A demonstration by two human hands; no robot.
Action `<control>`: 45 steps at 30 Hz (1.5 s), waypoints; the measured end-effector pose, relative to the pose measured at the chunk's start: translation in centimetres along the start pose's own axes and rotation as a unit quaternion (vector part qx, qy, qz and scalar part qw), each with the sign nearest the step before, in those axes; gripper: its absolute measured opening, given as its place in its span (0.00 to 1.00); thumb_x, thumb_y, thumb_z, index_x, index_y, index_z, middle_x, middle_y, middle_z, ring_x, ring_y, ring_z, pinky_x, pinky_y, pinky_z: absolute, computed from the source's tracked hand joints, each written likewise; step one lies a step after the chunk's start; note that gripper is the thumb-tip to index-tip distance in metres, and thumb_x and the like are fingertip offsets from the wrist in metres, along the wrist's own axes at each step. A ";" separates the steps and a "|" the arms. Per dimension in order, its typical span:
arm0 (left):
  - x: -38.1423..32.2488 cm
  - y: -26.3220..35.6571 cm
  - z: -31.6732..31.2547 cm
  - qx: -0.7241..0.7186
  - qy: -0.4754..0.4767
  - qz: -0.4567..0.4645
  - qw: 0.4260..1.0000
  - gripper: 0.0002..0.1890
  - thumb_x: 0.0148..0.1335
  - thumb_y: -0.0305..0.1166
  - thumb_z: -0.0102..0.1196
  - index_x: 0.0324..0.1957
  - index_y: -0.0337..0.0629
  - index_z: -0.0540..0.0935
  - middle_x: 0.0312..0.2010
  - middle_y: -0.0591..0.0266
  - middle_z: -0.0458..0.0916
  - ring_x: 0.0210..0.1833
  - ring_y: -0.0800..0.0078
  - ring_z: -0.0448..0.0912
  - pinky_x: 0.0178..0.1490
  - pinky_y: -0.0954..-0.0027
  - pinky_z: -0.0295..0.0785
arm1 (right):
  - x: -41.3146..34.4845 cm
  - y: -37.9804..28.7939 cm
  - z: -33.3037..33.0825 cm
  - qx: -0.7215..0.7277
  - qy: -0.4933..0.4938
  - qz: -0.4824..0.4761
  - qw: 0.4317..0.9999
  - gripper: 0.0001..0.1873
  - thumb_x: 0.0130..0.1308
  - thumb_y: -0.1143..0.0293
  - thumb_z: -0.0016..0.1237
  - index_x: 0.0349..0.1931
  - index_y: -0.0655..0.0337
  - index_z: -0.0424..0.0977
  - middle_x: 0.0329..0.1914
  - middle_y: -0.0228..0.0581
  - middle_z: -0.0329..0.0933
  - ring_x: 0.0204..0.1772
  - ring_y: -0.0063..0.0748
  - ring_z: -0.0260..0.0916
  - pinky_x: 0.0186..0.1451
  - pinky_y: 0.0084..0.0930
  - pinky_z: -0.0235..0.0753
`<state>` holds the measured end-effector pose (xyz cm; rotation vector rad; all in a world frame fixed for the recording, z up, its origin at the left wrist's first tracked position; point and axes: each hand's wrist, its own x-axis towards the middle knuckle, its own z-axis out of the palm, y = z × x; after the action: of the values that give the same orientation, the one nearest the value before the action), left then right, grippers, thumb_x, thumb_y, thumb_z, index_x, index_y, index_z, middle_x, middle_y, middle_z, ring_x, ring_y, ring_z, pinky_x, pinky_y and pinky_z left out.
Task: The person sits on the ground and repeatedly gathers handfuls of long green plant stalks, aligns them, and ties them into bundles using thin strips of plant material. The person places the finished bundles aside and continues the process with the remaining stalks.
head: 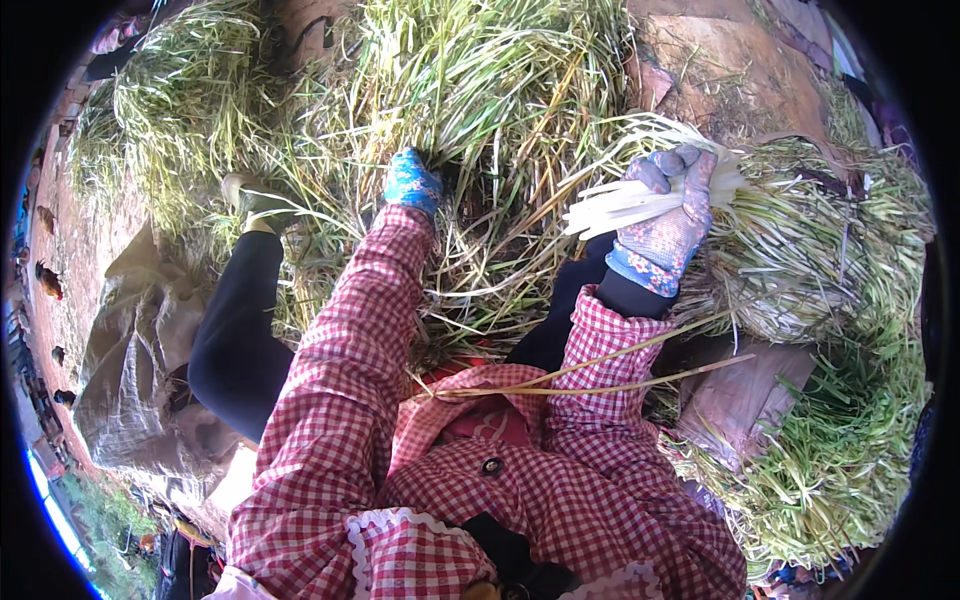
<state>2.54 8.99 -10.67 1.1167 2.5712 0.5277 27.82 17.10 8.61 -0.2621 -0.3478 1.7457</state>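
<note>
My left hand (pixel 413 180), in a blue floral glove, reaches into the near side of a large heap of long green stalks (pixel 480 82); its fingers are hidden, so its grip cannot be made out. My right hand (pixel 671 199), in a patterned, soiled glove, is closed around a bunch of white-stemmed stalks (pixel 622 206), their pale ends pointing left. Two thin dry stems (pixel 630 386) lie across my checked clothing and right sleeve. Beside my right hand lies a pile of pale-stemmed stalks (pixel 795 262).
Another green heap (pixel 187 112) stands at the upper left. A woven plastic sack (pixel 135 360) lies beside my bent left leg. More greens (pixel 832 450) and a brown board-like piece (pixel 742 397) are at the lower right. Chickens (pixel 49 281) are on the ground at far left.
</note>
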 end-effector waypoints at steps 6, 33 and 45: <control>-3.2 -1.8 -4.6 -0.481 -0.120 -0.054 0.867 0.20 0.51 0.26 0.63 0.48 0.32 0.77 0.37 0.58 0.82 0.38 0.71 0.79 0.45 0.73 0.73 | 0.2 2.6 0.5 -0.046 0.006 -0.007 0.999 0.08 0.61 0.67 0.53 0.36 0.54 0.68 0.28 0.33 0.66 0.24 0.25 0.59 0.25 0.20 0.60; -2.9 -12.3 -8.8 -0.039 0.381 -0.190 0.904 0.29 0.47 0.24 0.62 0.54 0.37 0.69 0.51 0.45 0.72 0.54 0.56 0.71 0.58 0.59 0.66 | -0.7 4.3 0.9 -0.047 0.038 -0.002 0.998 0.09 0.60 0.70 0.54 0.38 0.57 0.68 0.27 0.36 0.68 0.25 0.27 0.62 0.25 0.20 0.61; -3.3 -3.5 -8.1 -0.598 -0.006 -0.127 0.791 0.05 0.58 0.29 0.59 0.36 0.42 0.78 0.23 0.67 0.77 0.22 0.81 0.71 0.25 0.77 0.67 | -0.7 4.6 0.8 -0.074 0.049 0.012 0.996 0.07 0.61 0.71 0.52 0.37 0.58 0.69 0.28 0.36 0.68 0.26 0.27 0.63 0.24 0.22 0.63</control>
<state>-0.78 2.60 -4.56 0.2775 1.6497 1.6852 23.50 15.48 7.65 -0.4585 -0.4034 1.7257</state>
